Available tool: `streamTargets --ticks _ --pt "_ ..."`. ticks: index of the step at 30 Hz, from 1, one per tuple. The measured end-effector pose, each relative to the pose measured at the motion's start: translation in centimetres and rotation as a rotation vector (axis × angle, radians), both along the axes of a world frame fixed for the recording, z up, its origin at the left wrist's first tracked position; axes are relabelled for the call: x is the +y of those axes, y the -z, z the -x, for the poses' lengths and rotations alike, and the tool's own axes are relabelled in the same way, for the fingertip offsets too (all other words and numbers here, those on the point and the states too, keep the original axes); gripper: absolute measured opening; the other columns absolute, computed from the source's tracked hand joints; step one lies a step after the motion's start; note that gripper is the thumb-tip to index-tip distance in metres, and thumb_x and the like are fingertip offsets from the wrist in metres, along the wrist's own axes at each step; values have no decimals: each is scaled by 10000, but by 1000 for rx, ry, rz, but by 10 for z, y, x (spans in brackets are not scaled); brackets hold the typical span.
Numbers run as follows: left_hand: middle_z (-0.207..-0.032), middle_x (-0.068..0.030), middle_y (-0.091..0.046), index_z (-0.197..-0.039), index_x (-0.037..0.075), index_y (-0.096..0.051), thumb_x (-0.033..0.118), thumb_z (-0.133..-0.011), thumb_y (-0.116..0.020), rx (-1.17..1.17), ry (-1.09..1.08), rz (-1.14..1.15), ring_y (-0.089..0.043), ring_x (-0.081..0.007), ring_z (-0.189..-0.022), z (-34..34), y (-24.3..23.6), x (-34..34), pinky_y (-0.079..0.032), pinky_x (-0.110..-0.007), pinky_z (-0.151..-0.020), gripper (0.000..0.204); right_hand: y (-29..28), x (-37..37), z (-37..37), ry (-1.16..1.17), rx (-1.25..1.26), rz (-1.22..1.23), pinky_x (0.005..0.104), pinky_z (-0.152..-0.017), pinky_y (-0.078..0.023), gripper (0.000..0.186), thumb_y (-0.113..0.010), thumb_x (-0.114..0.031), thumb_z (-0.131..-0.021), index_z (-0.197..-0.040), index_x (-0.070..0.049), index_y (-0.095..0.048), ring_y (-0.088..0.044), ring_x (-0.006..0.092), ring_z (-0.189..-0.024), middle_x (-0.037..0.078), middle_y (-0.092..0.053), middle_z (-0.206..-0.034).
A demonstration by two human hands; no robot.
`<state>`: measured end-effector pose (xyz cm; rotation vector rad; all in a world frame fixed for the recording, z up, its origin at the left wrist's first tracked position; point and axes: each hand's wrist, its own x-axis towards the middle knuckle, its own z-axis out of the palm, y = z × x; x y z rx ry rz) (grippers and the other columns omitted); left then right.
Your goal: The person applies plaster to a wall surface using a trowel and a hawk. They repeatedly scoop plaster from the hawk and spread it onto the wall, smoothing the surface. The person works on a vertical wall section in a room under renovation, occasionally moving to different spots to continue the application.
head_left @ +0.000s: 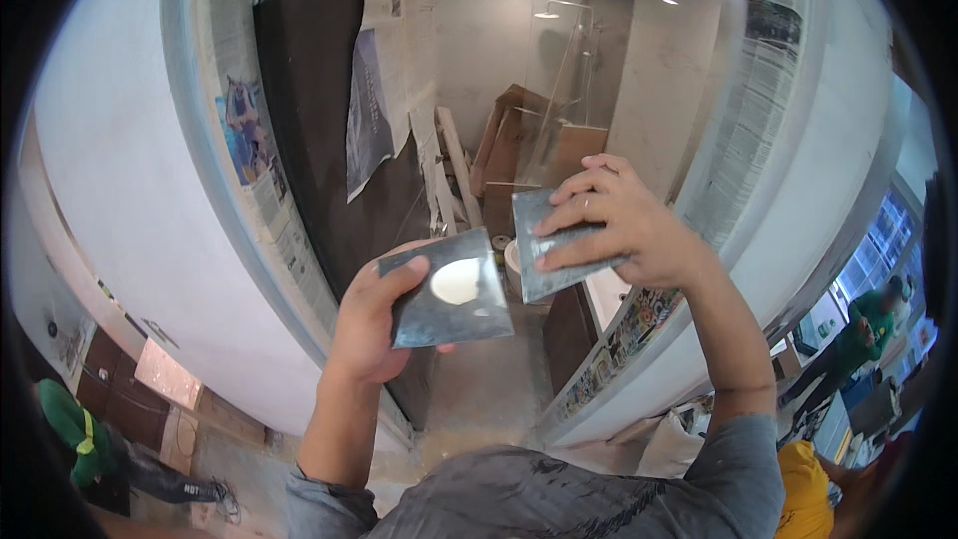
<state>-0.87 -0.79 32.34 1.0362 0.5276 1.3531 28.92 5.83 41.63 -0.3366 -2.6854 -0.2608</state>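
My left hand [364, 324] grips a flat, square metal filling blade [439, 322], with its thumb on top and its fingers mostly hidden underneath. A round blob of creamy white putty [456, 281] lies on that blade, with a smaller smear beside it. To the right, my right hand [639, 225] is closed on a second grey metal filling blade [544, 282], several fingers laid across its face. This blade is tilted and held slightly higher, a narrow gap from the left one. Both are in mid-air before a doorway.
White door-frame walls [130, 160] flank me, partly covered with newspaper [758, 80]. Beyond the opening are cardboard [584, 147], a shower fixture [574, 8] and a white basin [604, 294]. People in green stand at lower left [65, 419] and far right [868, 329].
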Motion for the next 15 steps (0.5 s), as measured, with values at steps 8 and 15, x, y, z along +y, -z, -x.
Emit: streamTargets --ticks 8,15 --pt "-1006 -204 -708 -1266 -113 -563 240 -948 -623 -22 -158 40 -727 -278 -739 14 28 -29 -593 -360 -482 479 -95 51 -37 -448 1362 689 383 -1056 -476 491 -570 -179 -980 -1431 11 -529 -623 252 -1191 111 -628 -1320" --pt "-1088 -150 -711 -1284 -49 -591 215 -967 -567 -27 -140 195 -724 -245 -830 19 90 -21 -604 -325 -569 414 -266 74 -77 -744 1683 460 428 -835 -561 187 -564 -123 -966 -1111 -4 -562 -627 245 -961 111 -623 -1069"
